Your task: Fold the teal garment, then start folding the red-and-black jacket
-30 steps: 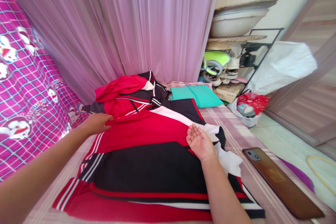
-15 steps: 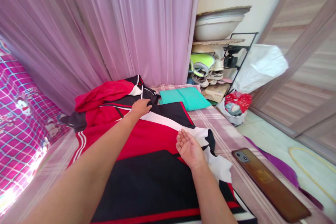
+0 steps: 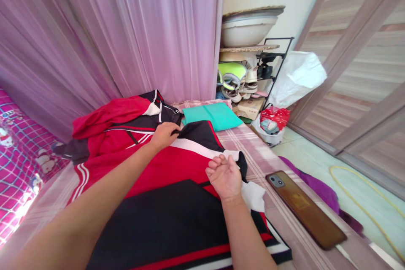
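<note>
A red, black and white track jacket [image 3: 177,168] lies spread over the bed. My left hand [image 3: 163,136] pinches its black fabric near the white stripe and lifts that edge slightly. My right hand [image 3: 225,177] is turned palm up over the jacket's right side, fingers loosely curled and apart, with nothing seen in it. White ribbed trim [image 3: 253,195] lies just right of this hand. Behind my left hand, a crumpled second red and black garment [image 3: 110,114] rests on the bed. A folded teal cloth [image 3: 212,117] is beyond the jacket.
A phone [image 3: 305,209] with a cable lies on the bed's right edge. Past it are a purple cloth [image 3: 313,181] and a yellow cord [image 3: 357,198] on the floor. A shoe rack [image 3: 275,80] and bags stand at the back right. A purple curtain [image 3: 164,29] hangs behind the bed.
The view has shifted right, so things appear farther left. My left hand has raised the black edge of the jacket a little. The right hand stays palm up.
</note>
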`<state>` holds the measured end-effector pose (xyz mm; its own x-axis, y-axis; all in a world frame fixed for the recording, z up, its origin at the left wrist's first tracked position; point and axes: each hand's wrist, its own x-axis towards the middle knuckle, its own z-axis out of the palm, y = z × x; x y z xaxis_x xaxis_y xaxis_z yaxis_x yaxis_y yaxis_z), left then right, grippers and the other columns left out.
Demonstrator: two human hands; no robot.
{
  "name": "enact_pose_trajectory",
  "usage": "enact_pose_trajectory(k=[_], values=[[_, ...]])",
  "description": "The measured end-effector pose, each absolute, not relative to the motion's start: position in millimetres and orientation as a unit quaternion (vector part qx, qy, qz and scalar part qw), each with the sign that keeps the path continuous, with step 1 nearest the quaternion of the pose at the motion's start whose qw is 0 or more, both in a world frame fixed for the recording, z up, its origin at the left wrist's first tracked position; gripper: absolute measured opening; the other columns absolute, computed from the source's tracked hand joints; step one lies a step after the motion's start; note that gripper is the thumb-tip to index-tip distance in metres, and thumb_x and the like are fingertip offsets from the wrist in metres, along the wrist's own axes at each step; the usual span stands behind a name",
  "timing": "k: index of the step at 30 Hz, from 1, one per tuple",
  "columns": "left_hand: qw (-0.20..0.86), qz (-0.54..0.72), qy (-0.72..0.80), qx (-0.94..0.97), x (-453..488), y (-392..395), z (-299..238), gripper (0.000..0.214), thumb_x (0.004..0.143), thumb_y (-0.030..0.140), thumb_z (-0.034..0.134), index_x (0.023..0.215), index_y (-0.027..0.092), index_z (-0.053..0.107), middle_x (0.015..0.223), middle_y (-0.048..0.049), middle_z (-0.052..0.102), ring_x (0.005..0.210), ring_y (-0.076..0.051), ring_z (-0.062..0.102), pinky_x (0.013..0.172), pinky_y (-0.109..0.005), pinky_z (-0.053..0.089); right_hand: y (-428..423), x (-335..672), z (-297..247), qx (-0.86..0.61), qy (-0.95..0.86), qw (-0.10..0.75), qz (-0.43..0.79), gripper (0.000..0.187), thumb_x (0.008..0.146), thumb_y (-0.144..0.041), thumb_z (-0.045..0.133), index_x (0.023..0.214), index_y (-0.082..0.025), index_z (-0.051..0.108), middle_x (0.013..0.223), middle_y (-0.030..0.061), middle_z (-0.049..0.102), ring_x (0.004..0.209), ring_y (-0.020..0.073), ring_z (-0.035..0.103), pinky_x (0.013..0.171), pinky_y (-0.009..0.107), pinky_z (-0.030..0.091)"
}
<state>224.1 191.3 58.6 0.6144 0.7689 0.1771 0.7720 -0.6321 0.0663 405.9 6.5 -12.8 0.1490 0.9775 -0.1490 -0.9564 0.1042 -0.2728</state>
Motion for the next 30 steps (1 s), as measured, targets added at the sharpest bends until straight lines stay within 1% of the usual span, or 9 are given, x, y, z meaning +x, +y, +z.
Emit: enact_pose_trajectory(k=[4, 8, 11, 14, 17, 19, 21, 25, 30], values=[[-0.052, -0.096, -0.267, -0.958, 187, 121, 40, 0.029, 0.084, 0.014, 0.047, 0.102, 0.027, 0.066, 0.136, -0.0023, 0.064, 0.138, -0.021, 0.046, 0.115, -0.043, 0.035, -9, 413, -3, -0.119, -0.076, 0.759, 0.635, 0.035, 0.083, -0.050, 0.066, 0.062, -0.024, 0.055, 0.057, -0.0045, 0.050, 0.051, 0.0107, 0.043, 0.048, 0.024, 0.040], [-0.118, -0.009, -0.224, -0.967, 160, 66, 32, 0.034, 0.078, 0.011, 0.051, 0.102, 0.030, 0.065, 0.134, 0.0014, 0.065, 0.136, -0.021, 0.049, 0.121, -0.046, 0.027, -17, 418, -5, -0.145, -0.092, 0.763, 0.623, 0.045, 0.084, -0.061, 0.059, 0.059, -0.025, 0.052, 0.055, -0.0045, 0.042, 0.048, 0.0105, 0.036, 0.044, 0.023, 0.035], [-0.172, -0.013, -0.275, -0.946, 158, 60, 42, 0.029, 0.081, 0.023, 0.052, 0.105, 0.031, 0.067, 0.118, 0.0000, 0.073, 0.115, -0.020, 0.064, 0.108, -0.037, 0.044, -18, 420, -9, -0.155, -0.100, 0.756, 0.628, 0.044, 0.084, -0.064, 0.057, 0.061, -0.026, 0.055, 0.058, -0.0033, 0.045, 0.048, 0.0111, 0.037, 0.042, 0.023, 0.032], [-0.167, -0.068, -0.374, -0.910, 171, 81, 56, 0.029, 0.089, 0.037, 0.046, 0.106, 0.029, 0.069, 0.104, -0.0003, 0.075, 0.096, -0.019, 0.069, 0.090, -0.031, 0.052, -17, 420, -10, -0.147, -0.118, 0.742, 0.643, 0.042, 0.083, -0.062, 0.059, 0.062, -0.026, 0.056, 0.060, -0.0023, 0.048, 0.050, 0.0115, 0.039, 0.041, 0.022, 0.031], [-0.104, -0.089, -0.446, -0.885, 197, 112, 62, 0.037, 0.089, 0.047, 0.049, 0.114, 0.025, 0.066, 0.114, -0.0049, 0.073, 0.102, -0.023, 0.068, 0.090, -0.033, 0.051, -15, 418, -10, -0.147, -0.126, 0.729, 0.657, 0.041, 0.083, -0.060, 0.059, 0.062, -0.025, 0.055, 0.061, -0.0024, 0.049, 0.050, 0.0108, 0.040, 0.041, 0.021, 0.031], [-0.069, -0.043, -0.481, -0.873, 216, 129, 59, 0.050, 0.086, 0.054, 0.054, 0.122, 0.021, 0.063, 0.126, -0.0115, 0.068, 0.112, -0.028, 0.065, 0.094, -0.037, 0.050, -15, 417, -9, -0.147, -0.131, 0.725, 0.660, 0.040, 0.083, -0.059, 0.060, 0.063, -0.025, 0.056, 0.061, -0.0024, 0.050, 0.050, 0.0106, 0.040, 0.041, 0.021, 0.031], [-0.070, 0.000, -0.511, -0.857, 234, 140, 52, 0.054, 0.079, 0.058, 0.061, 0.116, 0.020, 0.067, 0.123, -0.0155, 0.069, 0.114, -0.034, 0.064, 0.095, -0.042, 0.050, -14, 417, -10, -0.147, -0.140, 0.723, 0.661, 0.037, 0.081, -0.057, 0.063, 0.065, -0.025, 0.057, 0.062, -0.0022, 0.052, 0.050, 0.0106, 0.041, 0.042, 0.021, 0.031], [-0.130, -0.048, -0.546, -0.826, 253, 161, 46, 0.024, 0.072, 0.043, 0.068, 0.082, 0.023, 0.075, 0.101, -0.0108, 0.076, 0.108, -0.033, 0.067, 0.095, -0.042, 0.049, -12, 416, -12, -0.141, -0.158, 0.720, 0.660, 0.031, 0.076, -0.052, 0.070, 0.066, -0.024, 0.059, 0.064, -0.0022, 0.056, 0.053, 0.0108, 0.043, 0.044, 0.021, 0.033], [-0.184, -0.240, -0.582, -0.754, 244, 212, 86, 0.017, 0.074, 0.027, 0.061, 0.084, 0.023, 0.074, 0.097, -0.0056, 0.076, 0.105, -0.027, 0.067, 0.093, -0.036, 0.051, -10, 414, -12, -0.142, -0.152, 0.716, 0.666, 0.033, 0.080, -0.053, 0.066, 0.066, -0.024, 0.058, 0.066, -0.0011, 0.057, 0.055, 0.0118, 0.046, 0.047, 0.023, 0.035]])
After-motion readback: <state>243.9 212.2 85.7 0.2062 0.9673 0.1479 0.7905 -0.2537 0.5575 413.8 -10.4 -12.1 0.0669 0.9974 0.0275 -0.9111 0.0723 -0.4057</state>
